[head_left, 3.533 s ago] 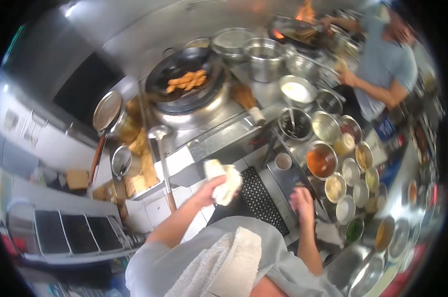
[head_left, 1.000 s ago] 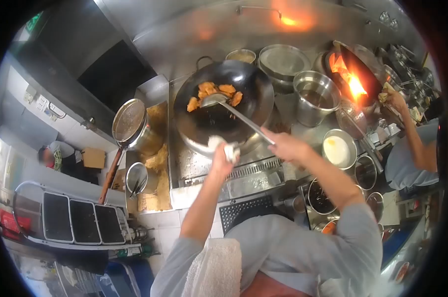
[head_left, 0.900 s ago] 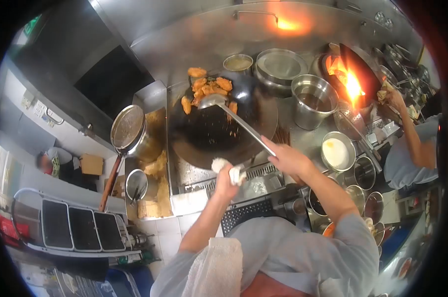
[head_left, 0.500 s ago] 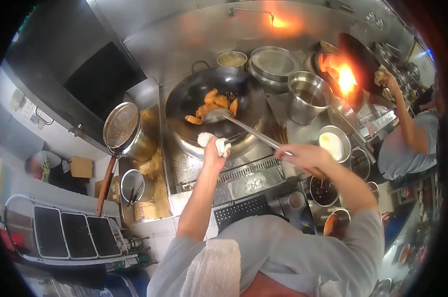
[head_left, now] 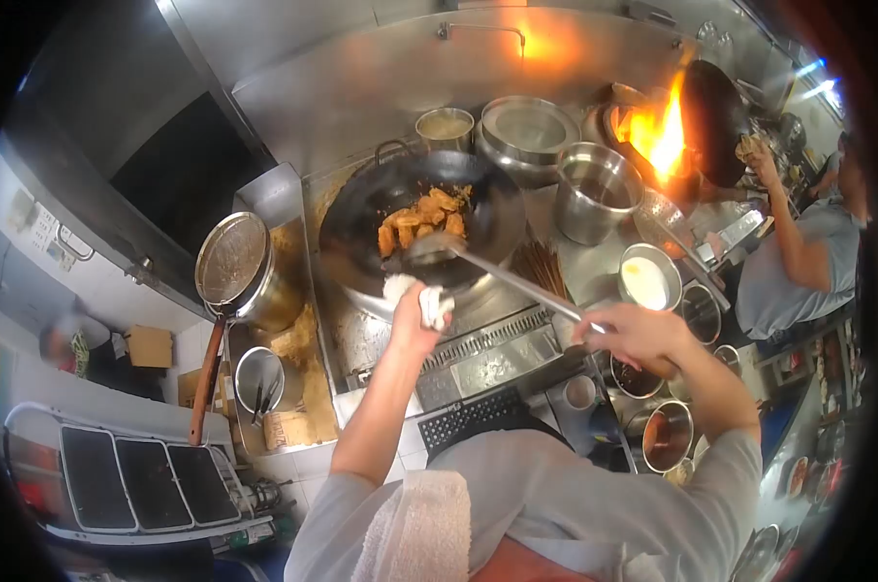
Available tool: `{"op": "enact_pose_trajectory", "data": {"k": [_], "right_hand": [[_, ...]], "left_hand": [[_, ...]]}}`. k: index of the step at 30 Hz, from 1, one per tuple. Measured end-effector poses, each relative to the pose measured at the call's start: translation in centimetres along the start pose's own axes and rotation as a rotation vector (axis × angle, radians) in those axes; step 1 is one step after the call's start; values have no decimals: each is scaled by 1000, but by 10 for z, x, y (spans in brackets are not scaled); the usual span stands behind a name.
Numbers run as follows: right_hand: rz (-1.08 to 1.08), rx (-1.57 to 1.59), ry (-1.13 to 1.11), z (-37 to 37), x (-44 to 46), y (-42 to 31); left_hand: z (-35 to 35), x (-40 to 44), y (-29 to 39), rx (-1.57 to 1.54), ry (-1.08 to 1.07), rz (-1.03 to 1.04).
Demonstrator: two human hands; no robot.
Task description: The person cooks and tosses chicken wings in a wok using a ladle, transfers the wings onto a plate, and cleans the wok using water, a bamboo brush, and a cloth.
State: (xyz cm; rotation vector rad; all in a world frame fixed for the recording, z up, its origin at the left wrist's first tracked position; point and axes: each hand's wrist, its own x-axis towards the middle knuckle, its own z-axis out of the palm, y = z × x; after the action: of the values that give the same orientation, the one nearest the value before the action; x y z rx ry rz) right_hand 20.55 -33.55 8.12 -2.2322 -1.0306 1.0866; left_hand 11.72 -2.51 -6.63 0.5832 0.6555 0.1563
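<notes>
My left hand is closed around a folded white cloth at the near rim of a large black wok. Browned food pieces lie in the wok. My right hand grips the handle end of a long metal ladle, whose bowl rests in the wok beside the nearest pieces. The wok's near handle, if any, is hidden under the cloth.
High flames rise at a second burner, where a co-worker holds a tilted wok. A steel pot and a bowl of white liquid stand right. A strainer sits on a pot left.
The food pieces have shifted within the wok. My right hand and the ladle have drawn back toward me and to the right. At the second burner the flames rise higher.
</notes>
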Motion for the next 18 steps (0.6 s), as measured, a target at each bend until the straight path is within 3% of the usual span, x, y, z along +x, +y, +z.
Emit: {"op": "enact_pose_trajectory", "data": {"k": [2, 3, 4, 7, 8, 11, 13, 15, 17, 18], "right_hand": [[6, -36, -10, 2, 33, 0], [-145, -122, 135, 19, 68, 24], [-302, -211, 278, 30, 94, 42], [-367, -174, 404, 43, 98, 33], [-364, -160, 418, 44, 90, 36], [-410, -141, 357, 27, 49, 28], [17, 69, 68, 3, 9, -2], [-46, 153, -45, -11, -11, 13], [-65, 175, -160, -27, -20, 22], [12, 136, -194, -32, -14, 18]], "left_hand": [[-18, 40, -6, -23, -33, -3], [-22, 51, -16, -72, -72, 46], [-16, 41, -31, -91, -49, 81], [-13, -4, -77, -95, 31, 75], [2, -31, -70, -47, -39, 50], [-2, 5, -36, -134, 20, 28], [-17, 40, -11, -169, -95, -22], [-5, 17, -11, -68, 58, -61], [19, -16, -10, 4, -68, -50], [21, -13, -10, -15, 65, -61]]}}
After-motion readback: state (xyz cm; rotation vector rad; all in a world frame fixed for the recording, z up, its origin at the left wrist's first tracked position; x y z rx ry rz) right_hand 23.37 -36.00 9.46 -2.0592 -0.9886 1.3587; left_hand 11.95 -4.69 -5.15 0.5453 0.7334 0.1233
